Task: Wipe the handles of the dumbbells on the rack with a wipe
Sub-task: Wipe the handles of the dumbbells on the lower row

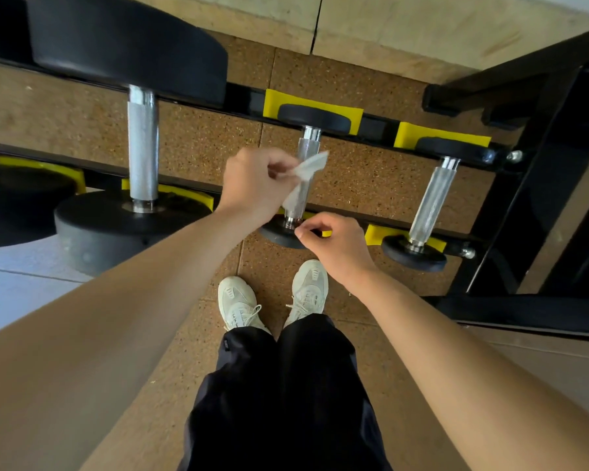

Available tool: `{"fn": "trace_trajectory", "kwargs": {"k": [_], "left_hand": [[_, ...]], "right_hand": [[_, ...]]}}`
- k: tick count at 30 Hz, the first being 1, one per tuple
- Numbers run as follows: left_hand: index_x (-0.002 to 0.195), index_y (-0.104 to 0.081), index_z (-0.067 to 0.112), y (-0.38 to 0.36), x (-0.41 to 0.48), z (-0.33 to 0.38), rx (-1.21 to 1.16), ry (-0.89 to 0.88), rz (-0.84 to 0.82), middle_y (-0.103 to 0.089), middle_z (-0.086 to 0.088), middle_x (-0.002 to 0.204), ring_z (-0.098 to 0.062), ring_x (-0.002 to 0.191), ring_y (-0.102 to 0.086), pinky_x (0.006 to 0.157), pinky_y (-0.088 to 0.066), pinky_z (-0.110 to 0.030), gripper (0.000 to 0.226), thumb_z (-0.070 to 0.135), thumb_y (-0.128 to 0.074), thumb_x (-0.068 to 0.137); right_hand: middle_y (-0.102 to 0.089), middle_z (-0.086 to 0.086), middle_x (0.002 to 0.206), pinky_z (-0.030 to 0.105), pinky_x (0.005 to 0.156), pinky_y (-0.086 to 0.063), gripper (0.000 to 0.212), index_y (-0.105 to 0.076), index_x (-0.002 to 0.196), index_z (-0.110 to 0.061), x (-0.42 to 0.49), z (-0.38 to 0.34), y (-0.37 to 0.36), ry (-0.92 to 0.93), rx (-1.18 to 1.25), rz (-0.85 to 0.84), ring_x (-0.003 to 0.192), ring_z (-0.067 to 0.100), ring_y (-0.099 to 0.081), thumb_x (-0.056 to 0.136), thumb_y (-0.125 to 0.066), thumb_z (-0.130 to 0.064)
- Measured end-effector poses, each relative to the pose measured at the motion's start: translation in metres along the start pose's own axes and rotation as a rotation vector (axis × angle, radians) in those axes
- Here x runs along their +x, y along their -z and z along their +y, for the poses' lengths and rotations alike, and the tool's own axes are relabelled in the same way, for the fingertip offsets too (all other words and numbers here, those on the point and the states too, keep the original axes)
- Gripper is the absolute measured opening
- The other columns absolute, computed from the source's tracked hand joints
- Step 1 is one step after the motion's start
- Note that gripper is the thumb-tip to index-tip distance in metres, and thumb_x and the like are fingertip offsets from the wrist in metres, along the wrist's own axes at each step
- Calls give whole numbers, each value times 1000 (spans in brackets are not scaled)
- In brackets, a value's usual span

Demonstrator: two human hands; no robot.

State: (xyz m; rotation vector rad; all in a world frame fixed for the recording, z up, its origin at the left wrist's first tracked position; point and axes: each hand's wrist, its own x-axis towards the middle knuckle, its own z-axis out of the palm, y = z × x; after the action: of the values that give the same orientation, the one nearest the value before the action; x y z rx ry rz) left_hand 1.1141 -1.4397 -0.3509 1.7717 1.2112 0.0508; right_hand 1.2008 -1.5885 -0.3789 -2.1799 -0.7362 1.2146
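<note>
Three dumbbells with knurled steel handles lie across the black rack [381, 125] on yellow cradles. My left hand [252, 181] pinches a white wipe [308, 171] just in front of the middle dumbbell's handle [303, 195]. My right hand [334, 243] hovers with curled fingers near that dumbbell's near end plate [279, 234]; I cannot tell whether it holds anything. A large dumbbell's handle [143, 147] is to the left and a small dumbbell's handle [434, 195] to the right.
The rack's black side frame [531, 185] rises at the right. A big black weight head [126, 45] looms at the upper left. My white shoes [272, 297] stand on cork-patterned floor mats [371, 185] just below the rack.
</note>
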Motion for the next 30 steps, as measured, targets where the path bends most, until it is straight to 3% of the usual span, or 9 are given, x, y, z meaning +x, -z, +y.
{"fn": "trace_trajectory", "kwargs": {"k": [6, 11, 14, 17, 20, 22, 26, 28, 30], "left_hand": [[105, -78, 19, -34, 7, -6, 217, -195, 22, -69, -4, 112, -19, 97, -65, 87, -53, -29, 20, 10, -74, 88], [96, -76, 24, -37, -19, -17, 121, -56, -88, -73, 11, 91, 0, 80, -66, 72, -56, -20, 10, 22, -78, 87], [96, -66, 23, -36, -30, -19, -81, 24, -113, -72, 12, 89, 2, 82, -68, 69, -54, -15, 16, 20, -79, 86], [104, -65, 22, -33, -35, -21, -206, 77, -64, -74, 11, 95, 2, 89, -70, 79, -58, -20, 21, 12, -76, 88], [119, -66, 21, -26, -37, -28, -143, 110, 82, -70, 13, 113, 0, 99, -65, 86, -56, -20, 35, 9, -73, 86], [130, -64, 23, -24, -41, -36, -45, 150, 35, -65, 11, 124, -6, 107, -62, 89, -52, -22, 43, 18, -72, 88], [132, -66, 23, -28, -52, -47, 32, 200, -37, -68, 2, 124, -21, 102, -67, 81, -50, -27, 41, 34, -68, 93], [129, -68, 21, -27, -54, -45, 45, 207, -14, -71, 0, 118, -21, 102, -68, 79, -48, -26, 37, 34, -68, 93], [126, -69, 20, -25, -54, -41, 64, 211, -21, -71, 1, 118, -18, 105, -66, 83, -49, -27, 35, 34, -68, 94]], "right_hand": [[-75, -8, 100, 17, 80, -49, 17, -74, 103, -17, -1, 5, 14, -148, 257, -44, 98, 1, -67, 86, -76, -17], [-71, -1, 118, 34, 89, -57, 43, -57, 127, -20, 2, -4, 24, -275, 651, 19, 109, 15, -68, 88, -75, -15], [-70, 11, 116, 38, 88, -59, 33, -63, 116, -16, 5, -14, 20, -271, 727, 3, 110, 27, -68, 87, -75, -6], [-72, 8, 99, 41, 86, -60, 25, -68, 90, -24, 13, -24, 19, -172, 573, 41, 100, 29, -71, 83, -76, -2], [-68, -5, 96, 37, 85, -60, 27, -62, 87, -30, 42, -30, 27, -238, 544, 297, 97, 19, -70, 85, -75, -7], [-69, -4, 92, 43, 87, -60, 26, -62, 83, -32, 61, -33, 27, -256, 615, 394, 94, 19, -70, 87, -74, -10], [-69, 3, 79, 41, 71, -59, 15, -70, 81, -14, 58, -26, -4, -182, 246, 257, 79, 22, -69, 94, -64, -13], [-59, 0, 64, 36, 55, -44, 23, -66, 70, -9, 46, -13, -6, -113, 14, 177, 62, 16, -56, 93, -65, -13], [-60, 4, 64, 34, 55, -37, 21, -69, 71, -8, 35, 0, -1, -87, -108, 63, 62, 19, -52, 91, -68, -14]]}}
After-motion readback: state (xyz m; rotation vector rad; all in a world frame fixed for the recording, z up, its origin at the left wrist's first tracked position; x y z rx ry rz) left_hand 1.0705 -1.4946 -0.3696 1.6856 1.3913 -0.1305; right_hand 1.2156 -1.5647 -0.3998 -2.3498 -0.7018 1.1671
